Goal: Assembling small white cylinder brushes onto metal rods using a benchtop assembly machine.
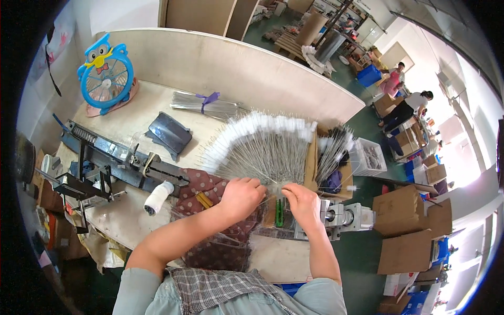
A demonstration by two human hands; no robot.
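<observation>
Here, both hands meet at the near edge of the pale wooden surface (157,113), at the base of a fan of thin metal wires tipped with white fluffy tufts (262,144) that spreads toward the far edge. The left hand (240,197) lies curled over the gathered wire ends, fingers bent down onto them; the right hand (303,202) pinches narrowly at the same bunch, just beside a small green clip-like piece (280,212) and a grey metal clamp fixture (344,216) at the right edge. By my reading, single wires are being sorted or picked from the fan, which calls for a fine pinch without disturbing the others. A tied bundle of bare wires with a purple band (205,105) lies toward the far edge; a blue owl-shaped fan (105,71) stands at the far left corner.
</observation>
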